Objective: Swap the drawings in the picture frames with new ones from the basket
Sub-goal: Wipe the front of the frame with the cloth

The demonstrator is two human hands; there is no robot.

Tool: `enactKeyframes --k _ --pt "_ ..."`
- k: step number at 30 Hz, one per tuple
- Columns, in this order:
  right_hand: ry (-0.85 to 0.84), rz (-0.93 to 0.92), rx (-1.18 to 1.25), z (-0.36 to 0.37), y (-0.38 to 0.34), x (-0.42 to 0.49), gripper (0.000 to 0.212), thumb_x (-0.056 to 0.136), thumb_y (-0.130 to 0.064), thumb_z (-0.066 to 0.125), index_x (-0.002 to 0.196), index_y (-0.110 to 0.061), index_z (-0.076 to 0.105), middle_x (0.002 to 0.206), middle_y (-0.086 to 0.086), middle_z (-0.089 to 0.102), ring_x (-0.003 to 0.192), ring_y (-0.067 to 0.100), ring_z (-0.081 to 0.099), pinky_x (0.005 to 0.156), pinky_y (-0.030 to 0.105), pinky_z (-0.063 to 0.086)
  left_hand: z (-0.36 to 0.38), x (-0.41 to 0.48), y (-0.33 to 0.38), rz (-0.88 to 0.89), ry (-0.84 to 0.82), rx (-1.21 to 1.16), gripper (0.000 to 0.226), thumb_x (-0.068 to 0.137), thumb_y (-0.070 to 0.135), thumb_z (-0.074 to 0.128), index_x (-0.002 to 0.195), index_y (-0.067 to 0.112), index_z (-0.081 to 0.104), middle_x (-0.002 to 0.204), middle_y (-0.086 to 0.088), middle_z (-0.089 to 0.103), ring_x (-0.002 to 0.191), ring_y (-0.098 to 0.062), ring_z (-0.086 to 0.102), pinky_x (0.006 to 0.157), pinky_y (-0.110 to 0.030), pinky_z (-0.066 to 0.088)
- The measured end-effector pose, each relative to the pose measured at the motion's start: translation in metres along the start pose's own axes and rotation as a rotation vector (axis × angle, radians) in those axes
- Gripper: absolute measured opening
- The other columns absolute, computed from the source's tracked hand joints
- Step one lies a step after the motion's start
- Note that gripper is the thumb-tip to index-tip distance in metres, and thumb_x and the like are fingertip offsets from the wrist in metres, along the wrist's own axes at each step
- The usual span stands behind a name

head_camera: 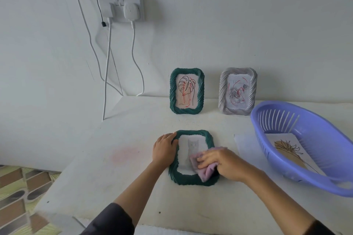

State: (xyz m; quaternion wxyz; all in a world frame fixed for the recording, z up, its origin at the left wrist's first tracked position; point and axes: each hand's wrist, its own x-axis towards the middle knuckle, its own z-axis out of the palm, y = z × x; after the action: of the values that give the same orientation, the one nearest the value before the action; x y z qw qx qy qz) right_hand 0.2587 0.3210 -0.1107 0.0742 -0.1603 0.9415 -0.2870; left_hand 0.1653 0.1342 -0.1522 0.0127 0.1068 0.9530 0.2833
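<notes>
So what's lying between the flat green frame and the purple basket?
A white sheet of paper, flat on the table, its right part hidden behind the purple basket; the flat green frame sits clear of it. Head view.
</notes>
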Motion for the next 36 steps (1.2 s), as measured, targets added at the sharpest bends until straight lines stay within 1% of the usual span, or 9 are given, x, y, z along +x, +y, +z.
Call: enactKeyframes --k 5,6,7,8,12,17,24,29,36 --pt "0.461 0.24 0.798 -0.038 -0.021 0.005 0.04 0.083 0.016 0.047 0.095 -0.017 0.065 0.093 -0.004 0.067 0.093 0.016 0.063 0.075 0.017 0.049 -0.021 -0.005 0.032 -0.095 0.069 -0.427 0.054 0.097 0.046 0.035 0.129 0.008 0.054 0.132 -0.017 0.052 0.127 -0.033 0.043 0.106 -0.047 0.035" --pt "0.499 0.287 0.949 -0.04 -0.028 0.01 0.034 0.083 0.013 0.049 0.088 -0.019 0.061 0.088 0.001 0.065 0.088 0.018 0.062 0.071 0.022 0.049 -0.027 -0.012 0.044 -0.086 0.032 -0.546 0.074 0.091 0.057 0.036 0.126 -0.009 0.036 0.116 -0.019 0.059 0.115 -0.033 0.051 0.096 -0.045 0.042" --pt "0.493 0.325 1.076 -0.04 -0.035 0.015 0.028 0.083 0.011 0.05 0.085 -0.016 0.057 0.086 0.005 0.064 0.084 0.021 0.061 0.07 0.027 0.048 -0.03 -0.017 0.054 -0.074 -0.068 -0.683 0.046 0.087 0.063 0.037 0.09 0.019 0.047 0.104 -0.015 0.063 0.105 -0.029 0.055 0.089 -0.038 0.045" --pt "0.463 0.356 1.181 -0.037 -0.041 0.019 0.022 0.084 0.01 0.05 0.083 -0.011 0.056 0.084 0.009 0.064 0.081 0.023 0.061 0.069 0.03 0.048 -0.035 -0.021 0.064 -0.086 -0.184 -0.839 0.064 0.088 0.062 0.037 0.108 0.007 0.063 0.102 -0.013 0.065 0.101 -0.027 0.058 0.089 -0.036 0.047" --pt "0.391 0.358 1.368 -0.02 -0.056 0.03 0.015 0.088 -0.001 0.05 0.08 -0.009 0.06 0.075 0.009 0.067 0.073 0.021 0.064 0.069 0.031 0.051 -0.046 -0.028 0.071 -0.243 -0.338 -1.276 0.032 0.095 0.027 0.049 0.108 -0.001 0.059 0.104 -0.02 0.067 0.092 -0.032 0.065 0.084 -0.04 0.055" --pt "0.576 0.425 0.831 -0.006 -0.028 0.03 0.029 0.092 -0.017 0.051 0.117 -0.005 0.059 0.101 0.001 0.066 0.097 0.02 0.062 0.088 0.029 0.047 -0.066 -0.017 0.033 -0.323 -0.102 -1.041 0.026 0.093 0.014 0.055 0.112 -0.003 0.057 0.085 -0.011 0.067 0.072 -0.022 0.065 0.062 -0.029 0.054" --pt "0.397 0.468 0.085 0.031 0.014 0.019 0.05 0.097 -0.027 0.039 0.144 -0.011 0.028 0.152 0.004 0.031 0.141 0.017 0.025 0.114 0.029 0.022 -0.089 0.002 -0.057 -0.356 0.034 -0.38 0.031 0.088 0.018 0.061 0.114 0.001 0.058 0.112 -0.021 0.064 0.104 -0.034 0.06 0.093 -0.043 0.048" --pt "0.414 0.461 -0.01 0.038 0.018 0.021 0.052 0.098 -0.029 0.035 0.146 -0.013 0.024 0.155 0.001 0.024 0.144 0.014 0.017 0.118 0.028 0.015 -0.088 0.007 -0.064 -0.345 0.067 -0.144 0.034 0.086 0.025 0.062 0.114 0.006 0.058 0.112 -0.016 0.065 0.103 -0.032 0.057 0.08 -0.032 0.042" --pt "0.4 0.459 -0.058 0.039 0.019 0.021 0.052 0.099 -0.031 0.033 0.147 -0.013 0.022 0.156 0.0 0.021 0.145 0.014 0.015 0.118 0.027 0.013 -0.071 -0.004 -0.05 -0.185 0.267 0.29 0.057 0.096 0.047 0.036 0.145 0.02 0.028 0.154 -0.009 0.024 0.145 -0.027 0.015 0.118 -0.045 0.012"
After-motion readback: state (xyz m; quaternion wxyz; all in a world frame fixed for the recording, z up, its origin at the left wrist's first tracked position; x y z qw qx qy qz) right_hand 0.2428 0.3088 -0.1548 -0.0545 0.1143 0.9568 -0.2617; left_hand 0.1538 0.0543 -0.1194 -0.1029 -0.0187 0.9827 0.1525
